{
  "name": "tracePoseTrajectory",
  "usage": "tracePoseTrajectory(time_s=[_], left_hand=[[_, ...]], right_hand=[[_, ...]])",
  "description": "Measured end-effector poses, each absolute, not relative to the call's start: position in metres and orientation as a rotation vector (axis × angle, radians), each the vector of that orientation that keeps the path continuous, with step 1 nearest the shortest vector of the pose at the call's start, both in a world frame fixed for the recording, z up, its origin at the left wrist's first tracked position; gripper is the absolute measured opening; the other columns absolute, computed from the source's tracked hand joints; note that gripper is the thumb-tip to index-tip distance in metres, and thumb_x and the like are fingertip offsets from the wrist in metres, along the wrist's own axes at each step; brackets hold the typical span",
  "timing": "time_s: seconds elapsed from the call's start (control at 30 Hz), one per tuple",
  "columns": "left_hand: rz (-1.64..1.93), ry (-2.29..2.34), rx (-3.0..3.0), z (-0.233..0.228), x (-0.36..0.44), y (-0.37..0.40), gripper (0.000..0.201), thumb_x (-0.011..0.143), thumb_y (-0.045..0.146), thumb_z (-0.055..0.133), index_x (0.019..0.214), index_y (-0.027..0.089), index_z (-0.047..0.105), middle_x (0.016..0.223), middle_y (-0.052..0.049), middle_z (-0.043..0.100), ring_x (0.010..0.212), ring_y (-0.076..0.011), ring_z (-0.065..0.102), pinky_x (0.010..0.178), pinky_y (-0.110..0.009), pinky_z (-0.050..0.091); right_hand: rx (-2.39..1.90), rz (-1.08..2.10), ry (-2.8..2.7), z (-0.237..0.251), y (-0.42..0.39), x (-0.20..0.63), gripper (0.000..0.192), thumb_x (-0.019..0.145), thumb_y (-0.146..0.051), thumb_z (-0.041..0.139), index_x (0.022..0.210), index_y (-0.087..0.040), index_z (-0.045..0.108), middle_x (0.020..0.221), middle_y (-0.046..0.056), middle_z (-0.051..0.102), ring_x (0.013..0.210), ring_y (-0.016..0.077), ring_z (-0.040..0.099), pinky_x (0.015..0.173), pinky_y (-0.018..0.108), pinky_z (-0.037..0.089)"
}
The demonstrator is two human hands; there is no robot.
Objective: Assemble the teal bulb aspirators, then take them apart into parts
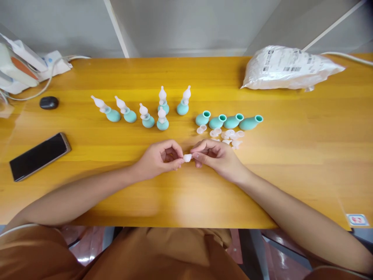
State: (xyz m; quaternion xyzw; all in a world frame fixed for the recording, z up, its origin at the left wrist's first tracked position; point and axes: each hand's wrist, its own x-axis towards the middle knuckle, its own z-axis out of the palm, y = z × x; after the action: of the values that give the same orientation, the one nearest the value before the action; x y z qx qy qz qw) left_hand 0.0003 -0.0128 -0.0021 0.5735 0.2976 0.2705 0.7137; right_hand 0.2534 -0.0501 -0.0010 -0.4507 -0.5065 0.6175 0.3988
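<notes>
My left hand and my right hand meet above the table, each pinching one side of a small white cup-shaped plastic piece. Beyond my right hand lie several loose translucent white plastic pieces, a few partly hidden by its fingers. Behind those, several teal squeeze bulbs rest in a row, their open mouths tilted up to the right. Farther left are several teal bulbs fitted with white pointed tips, such as an upright nasal aspirator and a leaning one.
A phone and a small black case lie at the left of the wooden table. White devices with cables crowd the back left corner. A plastic mailing bag sits at the back right. A grey partition borders the back.
</notes>
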Motion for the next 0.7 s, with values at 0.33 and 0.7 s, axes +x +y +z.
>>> tracePoseTrajectory(time_s=[0.33,0.7], left_hand=[[0.61,0.669,1.288,-0.0041,-0.0005,-0.0123,0.023,0.098,0.033,0.085,0.1,0.018,0.067,0.09,-0.001,0.07,0.075,-0.0112,0.068,0.069,-0.023,0.059],[0.664,0.647,1.373,-0.0015,0.0011,-0.0131,0.031,0.093,0.033,0.089,0.105,0.02,0.064,0.096,-0.001,0.069,0.079,-0.0121,0.067,0.072,-0.025,0.059]], right_hand=[[-1.108,1.587,-1.261,-0.0027,-0.0488,0.2523,0.039,0.091,-0.058,0.094,0.098,-0.022,0.08,0.076,0.001,0.08,0.064,0.0144,0.072,0.064,0.029,0.063],[-1.113,1.61,-1.278,-0.0042,-0.0492,0.2519,0.041,0.092,-0.059,0.092,0.099,-0.021,0.077,0.075,0.0,0.077,0.065,0.0148,0.072,0.065,0.029,0.062]])
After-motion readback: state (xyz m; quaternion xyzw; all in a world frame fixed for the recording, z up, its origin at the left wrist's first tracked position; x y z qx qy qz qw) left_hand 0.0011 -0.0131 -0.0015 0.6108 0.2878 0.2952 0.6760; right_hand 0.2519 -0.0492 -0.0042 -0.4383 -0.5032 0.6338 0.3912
